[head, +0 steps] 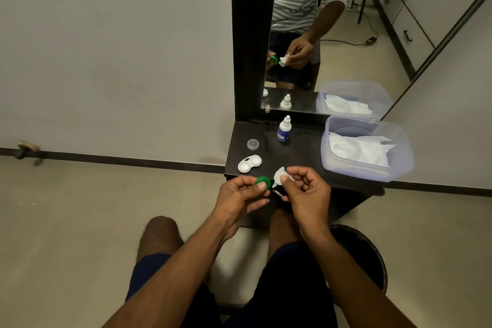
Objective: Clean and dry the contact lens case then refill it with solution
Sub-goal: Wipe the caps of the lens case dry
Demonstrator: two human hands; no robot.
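Observation:
My left hand (pixel 241 194) pinches a round green lens-case cap (pixel 262 181) between thumb and fingers, just in front of the dark table's near edge. My right hand (pixel 306 192) grips a small crumpled white tissue (pixel 280 175) and presses it against the cap's right side. The white two-well contact lens case (pixel 249 164) lies open on the table, a little beyond my left hand. A small white solution bottle with a blue label (pixel 283 129) stands upright further back. A clear round cap (pixel 252 144) lies to its left.
A translucent plastic tub (pixel 399 168) holding white tissues sits on the right of the dark table (pixel 300 152). A mirror in a black frame (pixel 247 34) rises behind the table. A dark round bin (pixel 370 253) stands on the floor at my right.

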